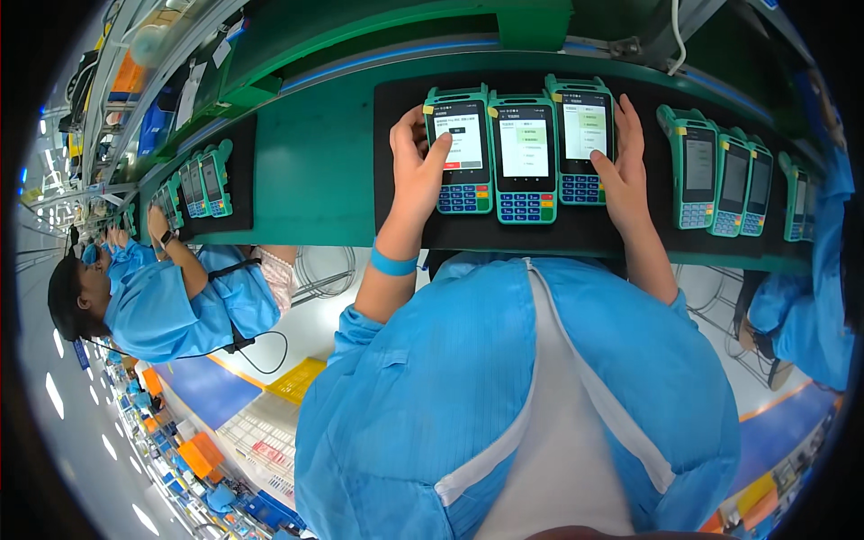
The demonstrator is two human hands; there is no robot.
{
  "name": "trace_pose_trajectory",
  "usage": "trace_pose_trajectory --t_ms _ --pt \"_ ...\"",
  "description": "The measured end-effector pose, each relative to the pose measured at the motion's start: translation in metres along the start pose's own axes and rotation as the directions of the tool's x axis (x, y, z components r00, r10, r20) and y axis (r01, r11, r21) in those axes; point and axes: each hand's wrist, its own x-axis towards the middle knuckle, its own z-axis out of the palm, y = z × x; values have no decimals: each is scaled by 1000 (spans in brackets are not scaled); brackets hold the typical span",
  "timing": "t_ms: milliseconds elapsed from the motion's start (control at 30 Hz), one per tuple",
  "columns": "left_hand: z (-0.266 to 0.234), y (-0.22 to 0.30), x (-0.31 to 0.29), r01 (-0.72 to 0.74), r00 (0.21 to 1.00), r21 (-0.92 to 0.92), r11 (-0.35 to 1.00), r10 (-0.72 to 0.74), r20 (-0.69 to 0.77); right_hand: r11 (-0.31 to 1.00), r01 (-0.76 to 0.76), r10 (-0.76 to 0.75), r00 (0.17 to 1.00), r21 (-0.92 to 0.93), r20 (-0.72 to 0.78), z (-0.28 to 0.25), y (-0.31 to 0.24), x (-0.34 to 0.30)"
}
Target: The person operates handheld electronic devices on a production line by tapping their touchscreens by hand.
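Three teal card payment terminals lie side by side on a black mat [400, 202], their screens lit. My left hand [418, 166] grips the left terminal [468, 200]: the thumb lies over its screen and the fingers curl behind its left side. Between my hands rests the middle terminal [526, 184], untouched, its screen showing a white page with a green block. Around the right side of the right terminal [580, 184] is my right hand [623, 175], thumb on the lower screen and fingers stretched along its edge. Both terminals have blue keypads below their screens.
More terminals [697, 171] stand on the mat to the right. At the left, a co-worker [171, 297] in blue sits by another group of terminals [211, 184]. A green shelf edge [396, 38] runs across the back, and a white cable [677, 40] hangs there.
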Motion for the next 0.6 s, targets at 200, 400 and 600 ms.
trace_pose_trajectory --t_ms 200,400,600 --pt "7 7 8 64 995 152 986 -51 -84 997 33 -34 999 71 13 1 4 1" --pt "12 12 9 72 993 91 993 -63 -100 985 22 -22 1000 169 0 0 6 1" --pt "9 11 10 36 997 29 999 -34 -75 989 37 -42 998 145 35 -2 9 0"
